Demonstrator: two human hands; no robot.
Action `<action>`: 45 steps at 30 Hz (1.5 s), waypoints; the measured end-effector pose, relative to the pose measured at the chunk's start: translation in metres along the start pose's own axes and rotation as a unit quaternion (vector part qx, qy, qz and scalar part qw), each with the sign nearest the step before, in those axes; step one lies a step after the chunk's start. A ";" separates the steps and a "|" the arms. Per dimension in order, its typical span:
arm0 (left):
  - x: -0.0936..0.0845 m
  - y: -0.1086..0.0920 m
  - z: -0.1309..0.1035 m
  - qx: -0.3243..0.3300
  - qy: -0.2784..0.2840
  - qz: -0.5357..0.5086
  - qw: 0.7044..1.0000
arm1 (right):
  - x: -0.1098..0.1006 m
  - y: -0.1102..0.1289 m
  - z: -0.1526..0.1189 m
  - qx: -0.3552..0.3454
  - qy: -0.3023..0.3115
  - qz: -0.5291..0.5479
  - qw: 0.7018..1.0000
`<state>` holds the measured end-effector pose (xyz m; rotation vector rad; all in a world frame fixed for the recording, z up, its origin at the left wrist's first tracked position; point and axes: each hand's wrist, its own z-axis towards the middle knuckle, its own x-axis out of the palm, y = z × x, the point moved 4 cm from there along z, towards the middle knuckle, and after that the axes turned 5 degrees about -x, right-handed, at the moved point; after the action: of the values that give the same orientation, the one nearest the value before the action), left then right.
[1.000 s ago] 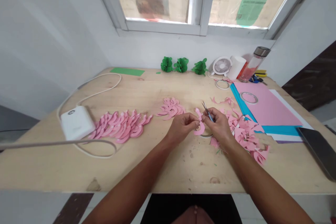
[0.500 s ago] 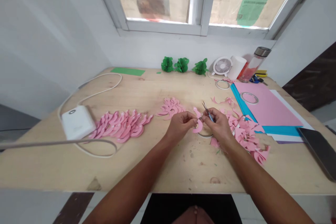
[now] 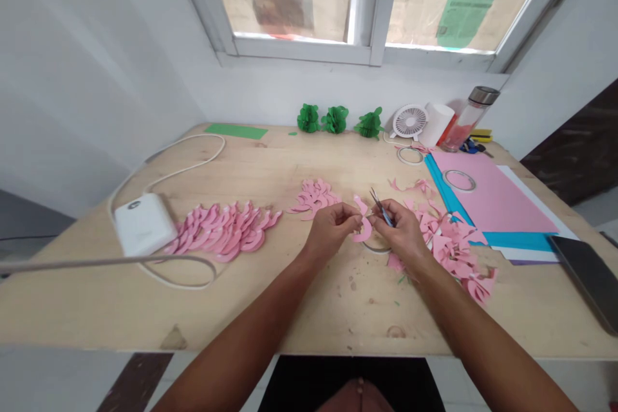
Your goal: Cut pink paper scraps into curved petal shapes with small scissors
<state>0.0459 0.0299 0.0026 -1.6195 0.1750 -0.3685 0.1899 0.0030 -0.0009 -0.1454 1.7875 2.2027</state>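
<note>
Between the fingers of my left hand (image 3: 337, 226) is a curved pink paper cutout (image 3: 365, 230), held above the table. My right hand (image 3: 398, 225) is closed around a small pair of scissors (image 3: 380, 205), whose blades point up and away from me. A roll of tape (image 3: 375, 249) lies below my hands, partly hidden. Pink paper scraps (image 3: 456, 248) are heaped beside my right wrist. Beyond my left hand lies a small pile of pink cutouts (image 3: 313, 198), and farther left a larger row of wavy pink cutouts (image 3: 224, 230).
A white power bank (image 3: 143, 226) with a looping cable sits at the left. Coloured paper sheets (image 3: 497, 199) bearing a tape ring (image 3: 459, 181) and a dark phone (image 3: 586, 280) are at the right. Green paper shapes (image 3: 335, 119), a small fan (image 3: 409, 122) and a bottle (image 3: 470, 118) line the back.
The pink cutout and the scissors' tips have shifted very slightly to the left. Both hands keep their holds, and the piles on the table look the same.
</note>
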 end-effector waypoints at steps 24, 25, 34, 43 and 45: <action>-0.001 0.005 0.002 -0.007 -0.047 0.013 0.999 | 0.002 0.004 -0.001 -0.017 -0.047 -0.053 0.997; -0.001 0.004 0.001 -0.010 -0.049 0.011 0.999 | 0.003 0.005 -0.001 -0.020 -0.047 -0.057 0.997; 0.001 0.005 -0.001 -0.036 -0.066 -0.040 0.996 | 0.005 0.008 -0.003 -0.032 -0.048 -0.058 0.997; 0.002 0.006 -0.001 -0.031 -0.075 -0.044 0.996 | 0.006 0.009 -0.005 -0.029 -0.072 -0.057 0.995; 0.001 0.007 0.000 -0.028 -0.082 -0.043 0.995 | 0.006 0.009 -0.005 -0.030 -0.075 -0.054 0.995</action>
<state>0.0472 0.0287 -0.0039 -1.7079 -0.0097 -0.2973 0.1811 -0.0027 0.0050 -0.0846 1.5971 2.1309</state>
